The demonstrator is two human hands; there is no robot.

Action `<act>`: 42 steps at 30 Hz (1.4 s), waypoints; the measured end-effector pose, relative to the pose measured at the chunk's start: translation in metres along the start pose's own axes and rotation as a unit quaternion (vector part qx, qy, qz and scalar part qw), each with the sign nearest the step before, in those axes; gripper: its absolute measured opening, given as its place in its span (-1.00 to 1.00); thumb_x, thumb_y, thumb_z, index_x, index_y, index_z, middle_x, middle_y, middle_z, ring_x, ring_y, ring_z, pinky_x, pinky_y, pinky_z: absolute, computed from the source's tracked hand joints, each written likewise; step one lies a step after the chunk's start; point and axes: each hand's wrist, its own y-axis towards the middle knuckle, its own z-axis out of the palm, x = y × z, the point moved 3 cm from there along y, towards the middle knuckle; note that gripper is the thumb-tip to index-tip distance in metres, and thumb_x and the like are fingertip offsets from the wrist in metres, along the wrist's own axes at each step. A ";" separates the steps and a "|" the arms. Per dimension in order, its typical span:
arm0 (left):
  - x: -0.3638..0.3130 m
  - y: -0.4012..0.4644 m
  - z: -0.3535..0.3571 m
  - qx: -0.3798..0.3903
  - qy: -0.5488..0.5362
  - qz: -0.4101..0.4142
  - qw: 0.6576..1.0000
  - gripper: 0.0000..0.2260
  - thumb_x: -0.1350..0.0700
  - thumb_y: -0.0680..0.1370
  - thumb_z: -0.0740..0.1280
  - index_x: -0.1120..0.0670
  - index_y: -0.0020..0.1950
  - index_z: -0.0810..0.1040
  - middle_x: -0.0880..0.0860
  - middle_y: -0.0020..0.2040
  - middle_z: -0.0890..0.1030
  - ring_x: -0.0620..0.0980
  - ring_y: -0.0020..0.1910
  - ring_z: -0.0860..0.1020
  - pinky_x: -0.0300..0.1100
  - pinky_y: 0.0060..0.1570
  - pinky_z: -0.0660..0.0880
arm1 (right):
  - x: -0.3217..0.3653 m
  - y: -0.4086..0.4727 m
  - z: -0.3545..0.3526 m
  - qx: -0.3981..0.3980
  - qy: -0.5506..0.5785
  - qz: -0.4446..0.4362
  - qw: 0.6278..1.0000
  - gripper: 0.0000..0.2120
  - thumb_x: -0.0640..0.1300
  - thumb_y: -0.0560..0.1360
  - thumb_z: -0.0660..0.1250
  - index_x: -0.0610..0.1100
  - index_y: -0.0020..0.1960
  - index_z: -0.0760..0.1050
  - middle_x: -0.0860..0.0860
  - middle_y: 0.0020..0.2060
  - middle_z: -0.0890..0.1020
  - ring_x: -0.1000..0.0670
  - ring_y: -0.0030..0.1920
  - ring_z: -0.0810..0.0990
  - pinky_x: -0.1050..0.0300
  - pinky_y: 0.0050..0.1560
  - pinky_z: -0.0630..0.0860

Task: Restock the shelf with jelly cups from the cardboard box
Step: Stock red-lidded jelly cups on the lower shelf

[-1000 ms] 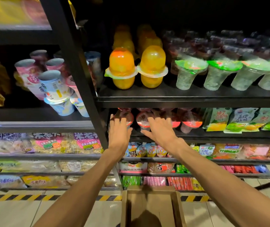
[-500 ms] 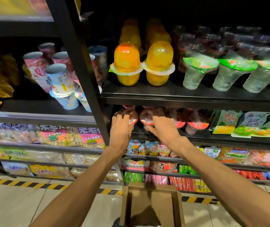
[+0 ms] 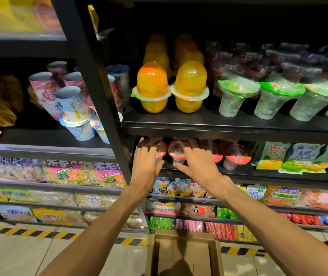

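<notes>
Jelly cups (image 3: 176, 151) with red lids sat on the shelf (image 3: 239, 172) in the middle of the frame. Both grips were flat and open on them: left hand (image 3: 146, 165), right hand (image 3: 198, 166). Low down stood the cardboard box (image 3: 184, 253).

Red-lidded jelly cups (image 3: 239, 156) on a dark shelf (image 3: 278, 174)
Clear cups stand in a row just beyond the fingertips; an open cardboard box (image 3: 183, 253) sits below the wrists.
</notes>
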 end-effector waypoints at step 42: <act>-0.070 0.053 -0.157 -0.157 -0.253 -0.034 0.954 -0.11 -0.18 0.57 0.44 -0.11 0.69 -0.09 -0.07 0.59 0.26 -0.13 0.51 0.29 -0.10 0.30 0.39 | 0.022 -0.001 -0.135 -0.239 0.331 0.123 0.905 -0.05 0.32 0.58 0.32 -0.04 0.70 -0.14 0.00 0.64 0.21 -0.06 0.58 0.28 -0.06 0.40 0.39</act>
